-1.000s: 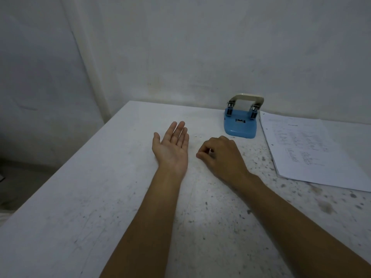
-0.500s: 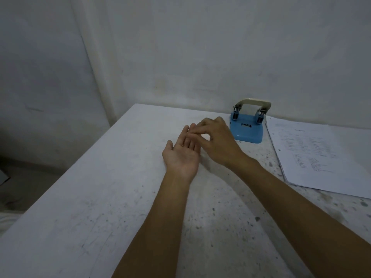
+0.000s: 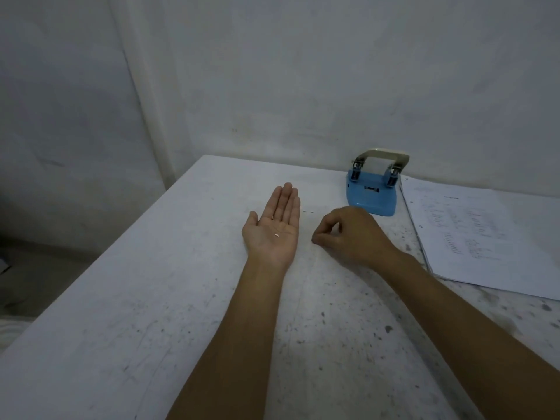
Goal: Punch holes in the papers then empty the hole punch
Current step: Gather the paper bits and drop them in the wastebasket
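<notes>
Right hand (image 3: 351, 234) has left the left palm (image 3: 272, 230)

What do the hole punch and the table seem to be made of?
The hole punch has a glossy blue base, probably painted metal or plastic, and a pale matte handle on bare metal hinges. The table looks like a hard white surface, perhaps laminate or painted wood, matte, scratched and speckled with dark spots.

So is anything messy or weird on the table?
Yes. A tiny white paper dot sits in the open left hand, a few specks lie on the table by the pinching right hand, and the tabletop looks stained.
</notes>
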